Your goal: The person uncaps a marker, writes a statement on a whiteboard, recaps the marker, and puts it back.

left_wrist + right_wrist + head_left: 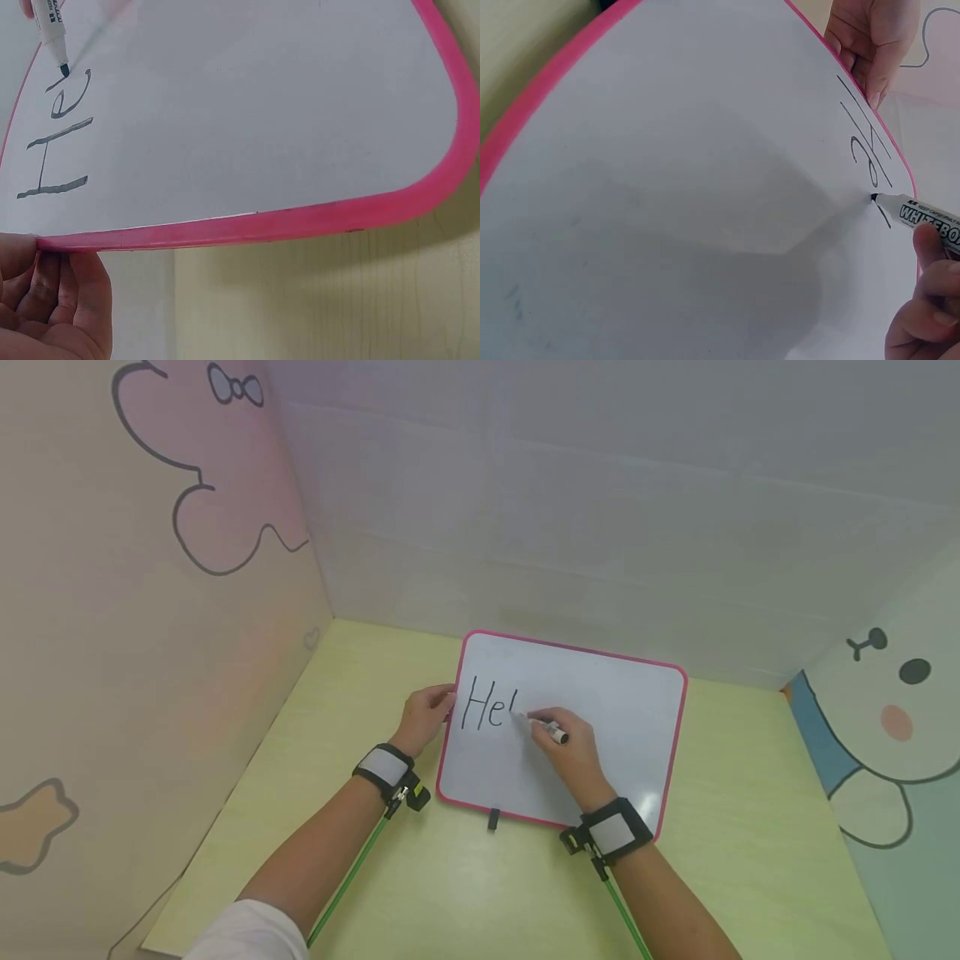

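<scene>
A whiteboard (600,727) with a pink rim lies on the yellow-green table (750,860). The letters "He" (483,706) and a short stroke are written in black at its left side. My right hand (570,747) grips a whiteboard marker (543,725), its tip touching the board just right of the "e". The marker (926,217) and writing also show in the right wrist view. My left hand (427,714) holds the board's left edge, fingers curled at the rim (225,229). The marker tip (64,69) appears in the left wrist view above the "e".
A small black marker cap (492,819) lies at the board's near edge. Cartoon-decorated panels (150,610) wall in the table on the left, back and right. Bare tabletop stretches to the right of the board and in front of it.
</scene>
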`<state>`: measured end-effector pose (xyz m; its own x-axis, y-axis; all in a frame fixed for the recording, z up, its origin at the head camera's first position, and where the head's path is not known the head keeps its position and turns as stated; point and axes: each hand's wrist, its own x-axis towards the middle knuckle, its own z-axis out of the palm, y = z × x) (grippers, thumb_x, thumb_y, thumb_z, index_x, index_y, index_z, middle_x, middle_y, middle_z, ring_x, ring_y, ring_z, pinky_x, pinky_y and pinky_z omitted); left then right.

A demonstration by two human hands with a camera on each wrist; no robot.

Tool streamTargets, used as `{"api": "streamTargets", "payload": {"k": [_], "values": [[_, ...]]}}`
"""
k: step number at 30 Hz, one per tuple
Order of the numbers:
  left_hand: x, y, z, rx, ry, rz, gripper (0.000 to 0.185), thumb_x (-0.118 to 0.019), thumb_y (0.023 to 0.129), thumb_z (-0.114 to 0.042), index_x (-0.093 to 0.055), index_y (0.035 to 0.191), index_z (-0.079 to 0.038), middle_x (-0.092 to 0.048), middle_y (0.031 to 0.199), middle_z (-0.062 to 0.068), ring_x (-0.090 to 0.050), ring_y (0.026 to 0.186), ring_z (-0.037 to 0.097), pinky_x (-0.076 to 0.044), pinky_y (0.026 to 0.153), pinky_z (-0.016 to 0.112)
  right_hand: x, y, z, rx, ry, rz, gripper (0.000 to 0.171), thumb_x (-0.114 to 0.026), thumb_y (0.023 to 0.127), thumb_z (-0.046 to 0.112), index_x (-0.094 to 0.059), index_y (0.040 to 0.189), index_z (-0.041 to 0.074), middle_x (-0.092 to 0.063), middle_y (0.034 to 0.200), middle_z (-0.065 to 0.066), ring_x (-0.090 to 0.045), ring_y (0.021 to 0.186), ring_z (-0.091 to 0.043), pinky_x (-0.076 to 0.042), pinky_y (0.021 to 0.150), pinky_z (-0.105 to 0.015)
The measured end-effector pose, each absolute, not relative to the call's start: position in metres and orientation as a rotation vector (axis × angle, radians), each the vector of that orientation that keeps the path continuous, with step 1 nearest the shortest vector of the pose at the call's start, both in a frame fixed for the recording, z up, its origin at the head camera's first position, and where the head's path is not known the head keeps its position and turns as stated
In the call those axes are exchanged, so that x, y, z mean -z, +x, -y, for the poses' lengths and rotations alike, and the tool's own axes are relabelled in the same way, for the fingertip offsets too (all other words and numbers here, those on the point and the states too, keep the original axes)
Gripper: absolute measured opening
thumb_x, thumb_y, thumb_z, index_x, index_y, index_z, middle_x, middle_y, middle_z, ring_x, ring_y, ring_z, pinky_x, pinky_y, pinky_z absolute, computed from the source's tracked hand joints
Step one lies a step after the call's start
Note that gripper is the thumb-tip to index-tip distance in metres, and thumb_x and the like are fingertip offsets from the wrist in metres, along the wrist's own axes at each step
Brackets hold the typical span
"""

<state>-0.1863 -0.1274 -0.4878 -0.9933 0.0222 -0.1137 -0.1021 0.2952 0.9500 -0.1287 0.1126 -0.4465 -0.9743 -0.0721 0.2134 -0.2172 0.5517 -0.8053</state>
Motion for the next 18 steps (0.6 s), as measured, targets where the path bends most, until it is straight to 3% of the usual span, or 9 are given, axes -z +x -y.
{"api": "streamTargets", "payload": {"k": [12,18], "values": [[0.4916,-0.187,0.1273,-1.815,-0.079,-2.43,0.034,-0.054,0.097,-0.024,-0.06,0.127,-0.009,-0.064,0.119,0.01,-0.065,0.103,0.021,-0.056,0.087,0.033,0.4505,-0.123,-0.11,-1.418,0.219,2.651,0.016,-0.061,0.086,0.019,-0.069,0.099,0.013,-0.068,0.101,-0.002,-0.059,0.091,-0.015,-0.053,0.077,-0.033],[0.4881,-0.1853,0.1271,-1.814,-0.083,-2.436,0.034,-0.053,0.097,-0.024,-0.059,0.127,-0.01,-0.064,0.12,0.01,-0.064,0.104,0.021,-0.056,0.087,0.033,0.4521,-0.1223,-0.1111,-1.424,0.258,2.646,0.017,-0.061,0.087,0.019,-0.069,0.1,0.012,-0.069,0.101,-0.001,-0.06,0.097,-0.015,-0.051,0.087,-0.038]]}}
